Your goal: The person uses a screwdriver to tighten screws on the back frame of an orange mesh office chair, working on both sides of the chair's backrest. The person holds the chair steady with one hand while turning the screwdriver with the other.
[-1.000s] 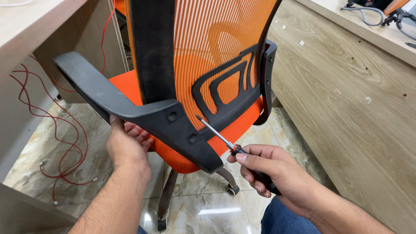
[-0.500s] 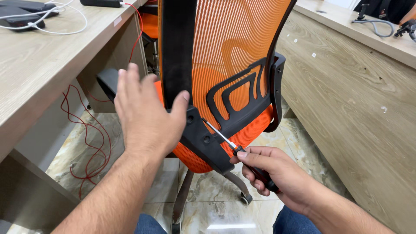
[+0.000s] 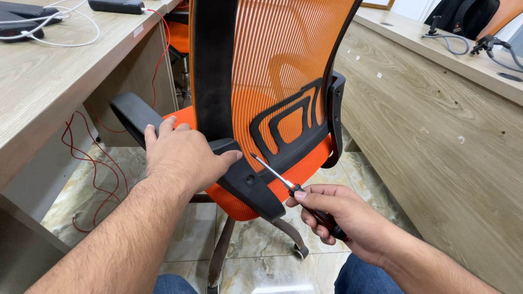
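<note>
On the left tabletop (image 3: 49,81) a small pale sticker marks the front edge (too small to tell more), and a black box (image 3: 117,6) with a red wire sits at the back. Your left hand (image 3: 182,155) lies spread over the black armrest (image 3: 136,114) of the orange mesh chair (image 3: 283,71), fingers wrapping it, steadying the frame. The armrest looks seated on its bracket, with a screw hole (image 3: 251,177) showing. Your right hand (image 3: 340,215) is closed around the screwdriver (image 3: 297,190), its tip near that hole but not in it, so the fastening seems yet to be done. The right tabletop (image 3: 436,54) carries cables, no labels.
</note>
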